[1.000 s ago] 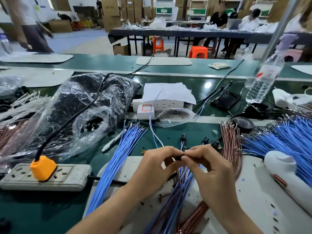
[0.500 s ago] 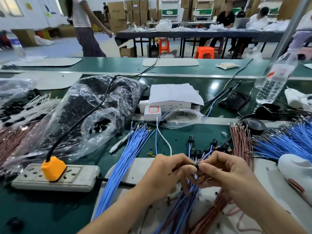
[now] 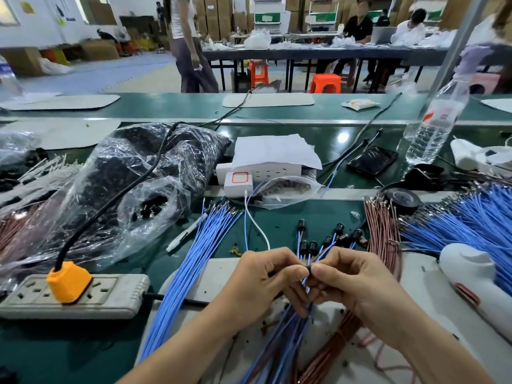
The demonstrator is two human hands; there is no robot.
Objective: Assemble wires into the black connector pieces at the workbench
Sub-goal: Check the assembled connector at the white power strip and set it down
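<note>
The left hand (image 3: 266,281) and the right hand (image 3: 356,285) meet fingertip to fingertip over a white work mat (image 3: 432,309). Both are curled and pinch a small black plastic connector piece (image 3: 309,269) between them, with thin blue wires (image 3: 288,328) trailing down from it towards the person. Just beyond the fingers lie wired black connectors (image 3: 313,245). A loose bundle of blue wires (image 3: 194,259) fans out to the left and a bundle of copper-brown wires (image 3: 383,231) lies to the right. Farther left sit a grey power strip (image 3: 110,295) and a clear plastic bag of black parts (image 3: 133,184).
</note>
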